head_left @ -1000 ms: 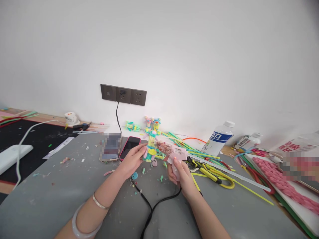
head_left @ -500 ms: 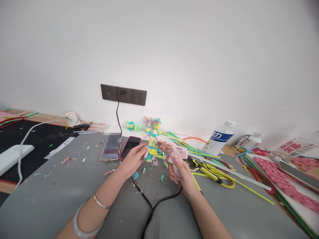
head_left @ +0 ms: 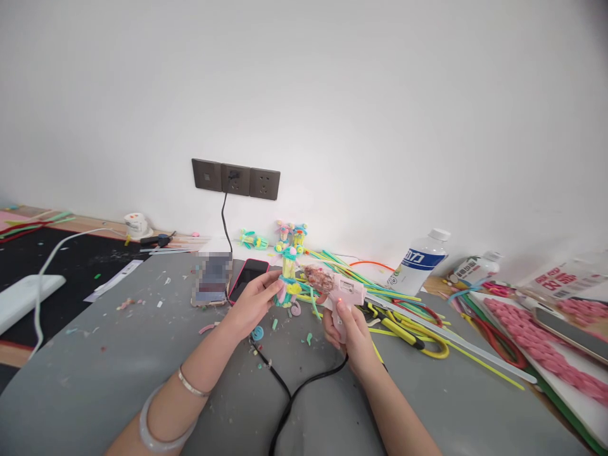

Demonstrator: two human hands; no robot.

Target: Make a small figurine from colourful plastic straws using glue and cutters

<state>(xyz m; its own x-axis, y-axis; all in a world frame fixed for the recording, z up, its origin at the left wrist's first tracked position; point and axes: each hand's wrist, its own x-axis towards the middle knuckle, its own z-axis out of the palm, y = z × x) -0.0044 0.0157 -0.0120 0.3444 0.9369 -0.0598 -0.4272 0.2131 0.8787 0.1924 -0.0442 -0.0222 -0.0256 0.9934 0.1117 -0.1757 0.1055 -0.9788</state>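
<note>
My left hand (head_left: 256,302) pinches a small pipe-cleaner figure (head_left: 288,272) in yellow, teal and pink, held upright over the mat. Closed around the grip of a pale pink hot glue gun (head_left: 348,291) is my right hand (head_left: 350,332). The gun's nozzle end is crusted with brownish residue and points left at the figure, a small gap apart. A long clear glue stick (head_left: 451,339) sticks out of its rear. Beneath the figure lie a pink coil (head_left: 296,308) and a blue coil (head_left: 257,333).
More pipe-cleaner figures (head_left: 291,235) stand by the wall. Two phones (head_left: 247,278) lie left of my hands. Loose pipe cleaners (head_left: 332,263), yellow-handled scissors (head_left: 403,332) and a bottle (head_left: 422,263) are on the right. A black cord (head_left: 285,415) crosses the grey mat (head_left: 156,354).
The glue gun has shifted slightly right, away from the figure, and its glue stick has moved with it. The figure has turned a little in my left hand.
</note>
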